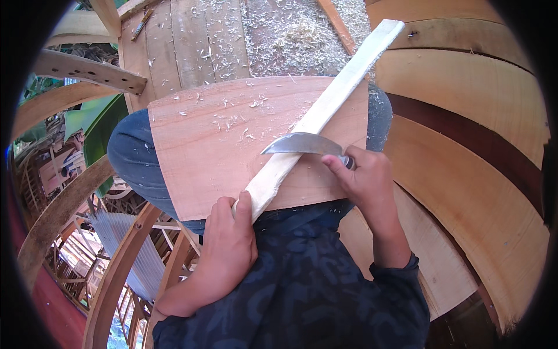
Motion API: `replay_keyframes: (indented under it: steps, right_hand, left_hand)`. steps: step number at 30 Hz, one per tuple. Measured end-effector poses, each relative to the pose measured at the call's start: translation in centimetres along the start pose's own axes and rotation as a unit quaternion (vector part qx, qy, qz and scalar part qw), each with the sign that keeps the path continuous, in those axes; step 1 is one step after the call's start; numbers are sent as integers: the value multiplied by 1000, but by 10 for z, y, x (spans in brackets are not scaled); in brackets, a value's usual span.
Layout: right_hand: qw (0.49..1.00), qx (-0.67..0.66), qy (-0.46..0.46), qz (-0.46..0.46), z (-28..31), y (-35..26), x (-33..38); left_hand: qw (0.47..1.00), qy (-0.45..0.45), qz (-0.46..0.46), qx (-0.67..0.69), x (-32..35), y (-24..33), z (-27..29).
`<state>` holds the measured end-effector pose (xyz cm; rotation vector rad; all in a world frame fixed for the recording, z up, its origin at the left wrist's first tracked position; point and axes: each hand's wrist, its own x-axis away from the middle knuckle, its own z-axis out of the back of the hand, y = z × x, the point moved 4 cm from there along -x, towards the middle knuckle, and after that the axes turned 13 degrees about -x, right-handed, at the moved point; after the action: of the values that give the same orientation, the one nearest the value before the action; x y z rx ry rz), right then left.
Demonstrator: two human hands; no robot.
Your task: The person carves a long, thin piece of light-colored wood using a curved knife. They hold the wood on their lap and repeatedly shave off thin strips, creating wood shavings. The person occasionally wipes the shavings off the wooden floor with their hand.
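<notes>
A long pale strip of wood (334, 100) slants across a reddish wooden board (200, 148) that lies over my lap. My left hand (226, 247) is closed round the strip's near end, with the thumb on top. In my right hand (367, 177) is a knife (305, 142) with a curved metal blade, gripped by its handle, which my fingers mostly hide. The blade lies across the strip near its middle, its tip pointing left. Small wood shavings (224, 123) are scattered on the board.
Ahead, shavings (305, 38) are heaped on the plank floor (189, 38). A small narrow object (142, 24) lies at far left. Wide planks (465, 168) form a wall on the right. Wooden rails (116, 279) stand on the left, with a drop and green leaves beyond.
</notes>
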<state>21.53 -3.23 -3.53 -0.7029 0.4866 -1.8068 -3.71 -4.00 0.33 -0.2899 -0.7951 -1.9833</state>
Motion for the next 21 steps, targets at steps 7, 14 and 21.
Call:
replay_keyframes:
  steps: [7, 14, 21]
  right_hand:
    - [988, 18, 39, -149, 21, 42, -36]
    - [999, 20, 6, 38, 2, 15, -21]
    - [998, 69, -7, 7, 8, 14, -29]
  left_hand:
    - [1000, 12, 12, -7, 2, 1, 2]
    - [1000, -4, 7, 2, -2, 2, 5]
    - [1000, 7, 2, 3, -4, 0, 7]
